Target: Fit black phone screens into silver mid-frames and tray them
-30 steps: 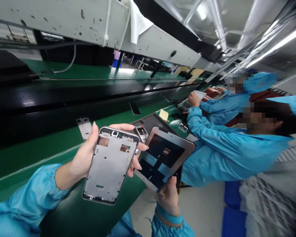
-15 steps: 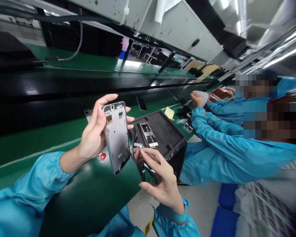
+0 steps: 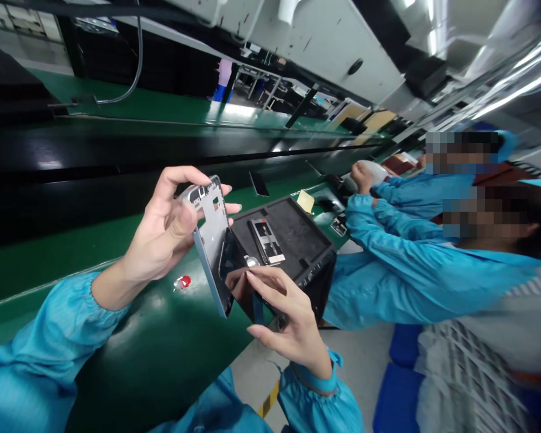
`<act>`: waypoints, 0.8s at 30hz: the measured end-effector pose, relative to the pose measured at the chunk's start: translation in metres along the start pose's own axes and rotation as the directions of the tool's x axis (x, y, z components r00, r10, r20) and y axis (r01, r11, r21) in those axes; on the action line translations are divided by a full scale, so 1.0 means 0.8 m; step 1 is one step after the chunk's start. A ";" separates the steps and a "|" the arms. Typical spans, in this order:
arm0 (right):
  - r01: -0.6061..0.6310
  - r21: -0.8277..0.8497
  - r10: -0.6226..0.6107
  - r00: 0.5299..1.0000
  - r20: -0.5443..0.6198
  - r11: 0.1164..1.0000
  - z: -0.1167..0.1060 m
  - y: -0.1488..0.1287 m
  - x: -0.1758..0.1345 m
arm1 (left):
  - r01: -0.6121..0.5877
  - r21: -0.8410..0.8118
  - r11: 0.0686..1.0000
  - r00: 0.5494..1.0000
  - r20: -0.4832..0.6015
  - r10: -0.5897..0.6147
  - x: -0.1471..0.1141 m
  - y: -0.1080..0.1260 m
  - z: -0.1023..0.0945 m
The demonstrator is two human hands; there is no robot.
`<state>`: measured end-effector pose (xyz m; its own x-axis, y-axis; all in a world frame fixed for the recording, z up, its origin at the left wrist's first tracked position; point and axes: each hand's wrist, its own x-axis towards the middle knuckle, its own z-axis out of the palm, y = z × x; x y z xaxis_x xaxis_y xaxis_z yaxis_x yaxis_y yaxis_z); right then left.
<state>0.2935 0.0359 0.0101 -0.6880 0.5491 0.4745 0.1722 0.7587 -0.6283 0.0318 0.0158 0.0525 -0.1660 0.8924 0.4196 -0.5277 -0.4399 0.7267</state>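
Note:
Upright above the green bench, a phone frame [image 3: 211, 220] with a silvery inner face and cutouts is gripped along its upper edges by my left hand [image 3: 162, 231]. My right hand [image 3: 291, 313] holds a thin, glossy black phone screen [image 3: 246, 290] between thumb and fingers. The screen is tilted and overlaps the lower right part of the frame in view; whether the two touch I cannot tell. A small round silvery piece [image 3: 251, 261] shows just behind the screen's upper edge. My right hand's other fingertips are partly hidden by the screen.
Behind my right hand is a black tray [image 3: 297, 231] with an opened phone [image 3: 267, 240] in it. Yellow paper [image 3: 305, 202] lies past it. A dark phone [image 3: 258, 183] and a red-and-clear scrap [image 3: 183, 282] lie on the green bench [image 3: 148, 337]. Co-workers in blue sleeves [image 3: 388, 252] sit at right.
The screen has moved left and up, from beside the frame to in front of its lower part. The frame has turned more edge-on. The view has shifted slightly.

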 end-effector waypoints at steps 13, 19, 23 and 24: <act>-0.105 0.327 0.189 0.953 -0.238 0.939 0.082 0.009 0.018 | -0.147 0.261 0.954 0.986 0.117 0.120 0.012 -0.025 -0.020; -0.061 0.283 0.145 0.947 -0.287 0.957 0.098 0.017 0.028 | -0.112 0.300 0.947 0.994 0.043 0.104 0.008 -0.023 -0.015; -0.061 0.248 0.137 0.943 -0.303 0.967 0.102 0.019 0.037 | -0.087 0.314 0.946 0.995 -0.021 0.098 0.008 -0.019 -0.017; -0.048 0.237 0.121 0.945 -0.304 0.970 0.102 0.019 0.040 | -0.087 0.318 0.944 0.994 -0.034 0.103 0.008 -0.018 -0.018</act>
<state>0.2170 0.0367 -0.0345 -0.4152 0.7175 0.5593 0.0329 0.6262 -0.7789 0.0263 0.0291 0.0372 -0.2478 0.8455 0.4731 -0.2193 -0.5246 0.8226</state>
